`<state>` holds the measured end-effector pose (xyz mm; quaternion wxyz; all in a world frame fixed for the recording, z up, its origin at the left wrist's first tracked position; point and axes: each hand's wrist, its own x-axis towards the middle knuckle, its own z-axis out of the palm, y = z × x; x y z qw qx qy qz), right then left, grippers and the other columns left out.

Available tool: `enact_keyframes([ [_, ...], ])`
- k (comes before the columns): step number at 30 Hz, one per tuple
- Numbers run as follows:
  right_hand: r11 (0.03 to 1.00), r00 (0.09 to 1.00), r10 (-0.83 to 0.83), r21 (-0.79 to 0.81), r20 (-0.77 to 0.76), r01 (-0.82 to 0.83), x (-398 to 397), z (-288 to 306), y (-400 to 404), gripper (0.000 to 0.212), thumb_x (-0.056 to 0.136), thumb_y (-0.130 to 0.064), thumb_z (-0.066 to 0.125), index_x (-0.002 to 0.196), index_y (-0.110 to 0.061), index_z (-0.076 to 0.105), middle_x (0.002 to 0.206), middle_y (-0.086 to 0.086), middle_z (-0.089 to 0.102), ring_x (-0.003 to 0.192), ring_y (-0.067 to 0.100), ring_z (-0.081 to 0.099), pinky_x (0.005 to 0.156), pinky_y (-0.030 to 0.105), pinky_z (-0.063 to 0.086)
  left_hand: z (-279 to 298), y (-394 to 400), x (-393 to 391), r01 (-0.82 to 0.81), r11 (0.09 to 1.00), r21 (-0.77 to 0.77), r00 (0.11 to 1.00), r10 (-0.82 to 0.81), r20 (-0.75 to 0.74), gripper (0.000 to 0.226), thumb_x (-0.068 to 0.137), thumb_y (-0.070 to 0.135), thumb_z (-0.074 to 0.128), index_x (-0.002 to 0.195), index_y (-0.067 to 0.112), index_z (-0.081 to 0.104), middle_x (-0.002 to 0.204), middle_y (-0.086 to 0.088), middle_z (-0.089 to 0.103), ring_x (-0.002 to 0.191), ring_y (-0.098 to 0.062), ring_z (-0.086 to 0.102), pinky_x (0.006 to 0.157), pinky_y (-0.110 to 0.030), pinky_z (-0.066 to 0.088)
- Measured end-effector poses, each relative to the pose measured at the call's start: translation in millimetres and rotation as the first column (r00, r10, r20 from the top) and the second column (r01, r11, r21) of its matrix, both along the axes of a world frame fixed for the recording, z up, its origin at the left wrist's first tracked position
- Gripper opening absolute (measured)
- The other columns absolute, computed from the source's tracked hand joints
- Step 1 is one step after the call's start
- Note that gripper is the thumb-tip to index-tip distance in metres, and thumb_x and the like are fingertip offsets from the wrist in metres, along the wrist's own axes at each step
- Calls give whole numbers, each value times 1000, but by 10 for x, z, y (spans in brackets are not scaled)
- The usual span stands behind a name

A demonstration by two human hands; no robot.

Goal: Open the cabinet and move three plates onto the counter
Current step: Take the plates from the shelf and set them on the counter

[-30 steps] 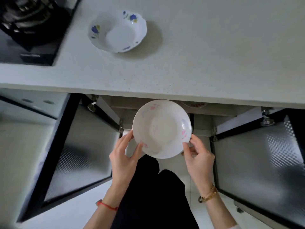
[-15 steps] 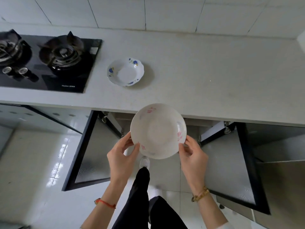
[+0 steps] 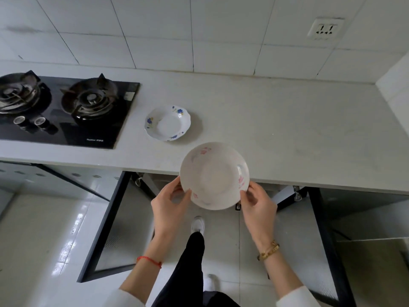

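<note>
I hold a white deep plate with pink flowers in both hands, level with the front edge of the counter. My left hand grips its lower left rim, thumb on top. My right hand grips the lower right rim. A second plate with blue flowers and a scalloped edge lies on the counter, just beyond and to the left. Below the counter the cabinet stands with both doors swung open: left door, right door. The cabinet's inside is hidden under the counter.
A black two-burner gas hob is set into the counter at the left. A tiled wall with a socket runs behind. A wall corner bounds the counter at the right. My legs and white shoes stand between the open doors.
I have risen from the cabinet, and the pink-flowered plate has come up from below the counter edge to its level. Both hands keep their hold. The view now takes in the whole counter.
</note>
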<state>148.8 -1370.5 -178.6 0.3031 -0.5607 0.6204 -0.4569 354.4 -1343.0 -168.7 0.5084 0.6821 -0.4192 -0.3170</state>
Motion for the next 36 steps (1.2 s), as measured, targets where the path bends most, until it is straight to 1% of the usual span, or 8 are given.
enact_keyframes([
  [6, 999, 997, -52, 9, -52, 53, 130, -82, -579, 23, 87, -11, 66, 108, -20, 69, 85, -31, 64, 75, -13, 64, 65, 1, 47, -133, -620, 134, 37, 999, 3, 999, -37, 38, 58, 78, 13, 76, 99, 64, 59, 91, 27, 72, 85, 5, 69, 82, -16, 55],
  [11, 996, 994, -71, 51, -81, 75, 243, -123, -1093, 23, 88, -12, 64, 110, -18, 68, 89, -24, 65, 74, -8, 66, 65, 4, 50, -234, -1185, 278, 88, 996, 31, 995, -89, 44, 43, 78, 15, 76, 110, 42, 67, 91, 20, 73, 86, 3, 69, 77, -6, 49],
  [16, 990, 989, -110, 72, -100, 118, 364, -185, -1604, 22, 87, -10, 64, 107, -18, 69, 89, -16, 70, 74, 5, 70, 69, 26, 60, -319, -1729, 406, 116, 991, 69, 988, -122, 92, 39, 77, 19, 79, 113, 31, 69, 89, 23, 72, 84, 3, 68, 75, -2, 47],
  [19, 989, 989, -109, 88, -101, 118, 407, -257, -1866, 20, 87, -10, 64, 105, -17, 69, 85, -18, 68, 75, 5, 69, 68, 30, 60, -381, -1998, 444, 136, 987, 90, 983, -145, 110, 40, 78, 18, 78, 115, 28, 69, 87, 25, 71, 84, 2, 68, 74, 0, 45],
  [22, 990, 990, -93, 97, -105, 104, 432, -330, -2087, 18, 88, -12, 64, 104, -17, 68, 82, -25, 64, 74, 3, 68, 65, 26, 59, -438, -2212, 456, 139, 986, 97, 982, -149, 116, 38, 78, 18, 78, 114, 27, 70, 85, 27, 67, 82, 3, 67, 75, -3, 47],
  [25, 988, 988, -87, 119, -130, 103, 425, -400, -2265, 18, 88, -11, 63, 105, -14, 68, 80, -18, 66, 73, 7, 69, 61, 19, 56, -512, -2406, 444, 143, 982, 125, 979, -159, 128, 33, 78, 19, 78, 110, 26, 70, 86, 21, 68, 83, 1, 66, 77, -9, 50],
  [29, 981, 983, -70, 169, -170, 99, 374, -504, -2457, 19, 88, -10, 63, 105, -12, 68, 75, -19, 63, 69, -1, 64, 58, 3, 45, -608, -2598, 404, 153, 974, 168, 970, -181, 163, 33, 78, 17, 78, 110, 21, 71, 86, 12, 71, 82, -2, 66, 75, -5, 47],
  [36, 962, 971, 44, 271, -234, 22, 277, -638, -2726, 21, 89, -12, 63, 110, -9, 66, 88, -2, 73, 69, 8, 64, 59, 11, 48, -749, -2773, 300, 128, 958, 257, 959, -186, 216, 31, 79, 21, 78, 109, 19, 71, 91, 4, 72, 81, -8, 65, 74, -6, 45],
])
